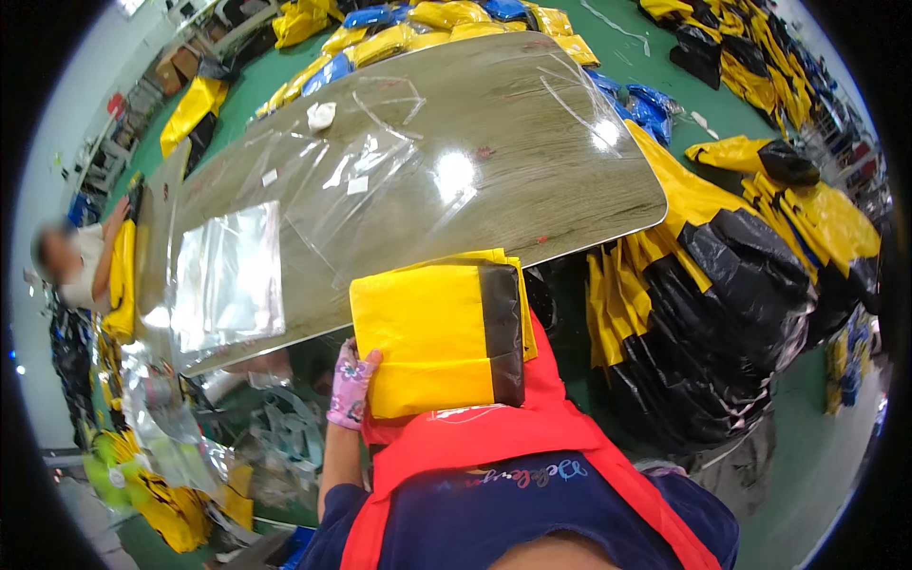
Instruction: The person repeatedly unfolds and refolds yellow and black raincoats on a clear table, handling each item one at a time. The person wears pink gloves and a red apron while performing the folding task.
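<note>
A folded yellow-and-black sheet of plastic-like fabric [427, 332] lies against the front of my red apron, at the near table edge. It is a squarish packet with a black band down its right side. My left hand [351, 385], in a pink floral glove with bare fingertips, grips its left edge, thumb on top and the other fingers mostly hidden. A small pinkish patch shows past my right sleeve and may be my right glove; its fingers are hidden. Beyond my left hand, a stack of clear plastic bags [228, 275] lies on the table [532, 180].
Loose clear film [370, 180] and a crumpled white scrap [321, 116] lie on the table. Yellow-and-black sheets [703, 313] hang in a heap at the right. Wrapped yellow and blue packets [380, 43] line the far side. Another person [85, 261] handles yellow material at the left.
</note>
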Demonstrator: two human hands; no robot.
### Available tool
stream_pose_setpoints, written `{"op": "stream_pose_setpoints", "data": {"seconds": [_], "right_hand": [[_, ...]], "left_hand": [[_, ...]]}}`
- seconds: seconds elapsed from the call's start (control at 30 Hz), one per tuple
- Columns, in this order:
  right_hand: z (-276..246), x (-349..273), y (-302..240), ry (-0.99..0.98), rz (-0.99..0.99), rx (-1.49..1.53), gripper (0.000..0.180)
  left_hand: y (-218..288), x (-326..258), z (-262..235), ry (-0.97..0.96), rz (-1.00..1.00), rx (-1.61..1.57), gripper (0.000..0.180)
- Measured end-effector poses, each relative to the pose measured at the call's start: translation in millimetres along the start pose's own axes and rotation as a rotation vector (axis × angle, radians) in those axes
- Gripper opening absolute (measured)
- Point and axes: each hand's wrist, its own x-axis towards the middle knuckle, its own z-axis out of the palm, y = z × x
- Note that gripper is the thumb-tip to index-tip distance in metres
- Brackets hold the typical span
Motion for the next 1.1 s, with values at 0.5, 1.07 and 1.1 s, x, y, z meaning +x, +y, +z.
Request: {"op": "stream_pose_setpoints", "data": {"seconds": [0.5,1.07,1.1], "right_hand": [[-430,-198,-412,-0.092,-1.488,0.404,0.111],[-416,-181,-381,-0.308,-1.19,0.79,0.059],[-414,-176,-375,-0.268,-1.157,0.812,0.059]], "left_hand": [[140,40,20,-0.608,0.195,0.802,0.033],[138,181,41,-0.51,0.895,1.385,0.055],[132,189,42,-0.341,1.047,1.576,0.054]]}}
